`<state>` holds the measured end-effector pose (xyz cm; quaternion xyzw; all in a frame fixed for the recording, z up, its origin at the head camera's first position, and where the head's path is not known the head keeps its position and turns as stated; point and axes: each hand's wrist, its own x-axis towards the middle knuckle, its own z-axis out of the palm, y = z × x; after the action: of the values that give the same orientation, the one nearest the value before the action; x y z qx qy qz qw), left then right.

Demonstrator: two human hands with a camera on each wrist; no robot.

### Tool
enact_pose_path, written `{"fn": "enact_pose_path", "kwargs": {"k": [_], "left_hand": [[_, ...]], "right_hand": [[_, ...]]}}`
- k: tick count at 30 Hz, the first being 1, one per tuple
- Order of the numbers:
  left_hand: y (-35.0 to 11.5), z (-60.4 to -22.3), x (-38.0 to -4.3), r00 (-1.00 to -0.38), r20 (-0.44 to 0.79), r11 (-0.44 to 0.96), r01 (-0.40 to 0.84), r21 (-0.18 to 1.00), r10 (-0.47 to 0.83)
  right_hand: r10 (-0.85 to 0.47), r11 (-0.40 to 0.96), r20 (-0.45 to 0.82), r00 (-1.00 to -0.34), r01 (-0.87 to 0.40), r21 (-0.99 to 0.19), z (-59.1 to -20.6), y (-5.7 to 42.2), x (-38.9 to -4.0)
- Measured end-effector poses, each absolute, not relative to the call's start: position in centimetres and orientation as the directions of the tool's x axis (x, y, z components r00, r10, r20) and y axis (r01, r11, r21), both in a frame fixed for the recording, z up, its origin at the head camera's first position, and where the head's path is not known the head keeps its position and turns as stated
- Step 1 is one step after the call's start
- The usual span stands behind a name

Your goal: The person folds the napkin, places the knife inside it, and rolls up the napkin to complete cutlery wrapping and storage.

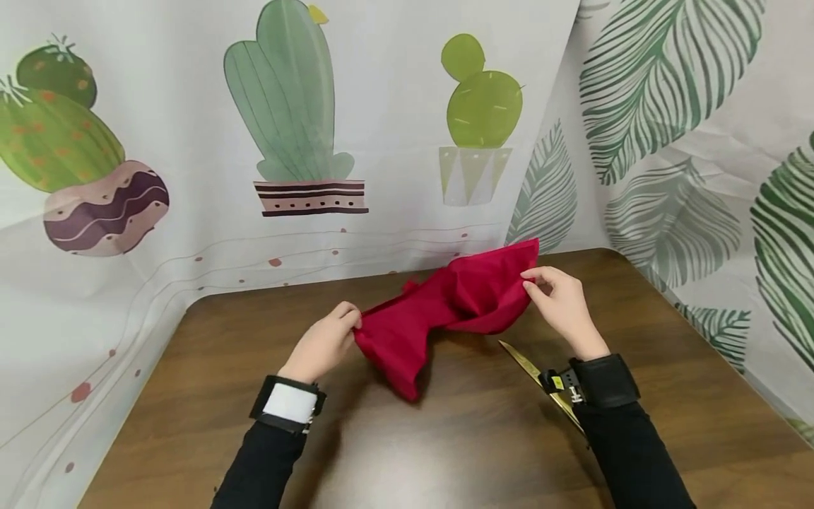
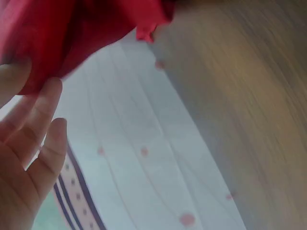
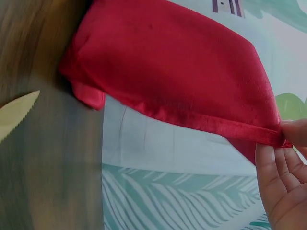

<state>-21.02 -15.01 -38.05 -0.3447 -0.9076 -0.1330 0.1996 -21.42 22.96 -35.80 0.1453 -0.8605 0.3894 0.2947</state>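
A deep red cloth (image 1: 458, 290) with a stitched hem is stretched between the two hands over the table, sagging and folded in its middle. My left hand (image 1: 324, 341) pinches its left end between thumb and fingers; in the left wrist view the cloth (image 2: 62, 33) hangs over those fingertips. At the far right corner, my right hand (image 1: 562, 304) pinches the hem between thumb and fingertips. In the right wrist view the cloth (image 3: 177, 72) spreads wide, with a folded bit drooping at its lower left.
A gold-coloured blade (image 1: 524, 364) with a toothed edge lies on the brown wooden table (image 1: 210, 353), partly hidden under the right wrist. Behind the table hangs a white curtain (image 1: 394, 106) printed with cacti and leaves.
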Motion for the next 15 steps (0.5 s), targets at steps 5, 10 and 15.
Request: {"fn": "enact_pose_path", "kwargs": {"k": [5, 10, 15], "left_hand": [[-18.0, -37.4, -19.2, -0.720, 0.462, 0.764, 0.632, 0.128, 0.518], [-20.9, -36.6, -17.5, -0.778, 0.428, 0.808, 0.566, 0.162, 0.459], [-23.6, -35.9, -16.3, -0.831, 0.405, 0.851, 0.487, 0.198, 0.382]], "right_hand": [[0.001, 0.641, 0.624, -0.781, -0.478, -0.600, -35.8, 23.1, -20.8], [0.038, 0.611, 0.618, -0.785, -0.471, -0.636, -35.5, 23.3, -20.2], [0.080, 0.576, 0.614, -0.785, -0.467, -0.671, -34.8, 23.4, -20.0]]}}
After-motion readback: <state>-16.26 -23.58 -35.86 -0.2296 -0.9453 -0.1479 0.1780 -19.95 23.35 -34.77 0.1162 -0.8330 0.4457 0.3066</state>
